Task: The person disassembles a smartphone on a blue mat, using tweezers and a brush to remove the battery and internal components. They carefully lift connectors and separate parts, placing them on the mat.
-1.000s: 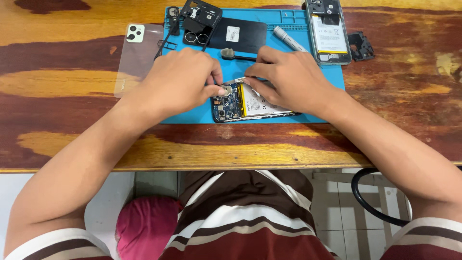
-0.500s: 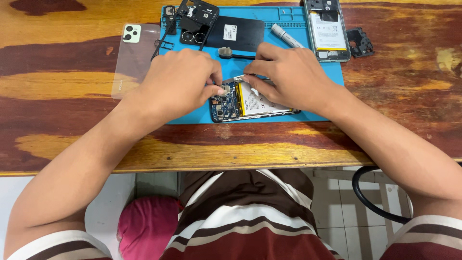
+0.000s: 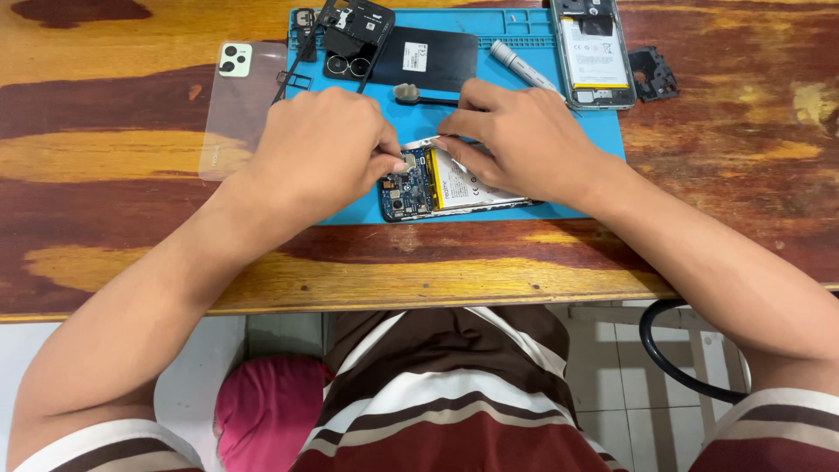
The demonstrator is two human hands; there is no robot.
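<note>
Visibility is limited at the centre of the frame: both hands cover the upper edge of the opened phone [image 3: 441, 185], and the small part pinched between their fingertips is too small to identify. The left hand [image 3: 323, 149] is curled, thumb and forefinger closed at the phone's upper left corner; the right hand [image 3: 524, 144] is likewise closed in a pinch, forefinger extended toward the same point. Whether either hand grips a tool cannot be told.

The phone lies flat on the blue mat [image 3: 603, 131], near the mat's lower edge, long axis running left to right — circuit board end at left, battery toward the right. Its back is off: blue board with small metal shields, white battery with dark print.

A second opened phone [image 3: 592, 52] at upper right is cut off by the frame edge.
</note>
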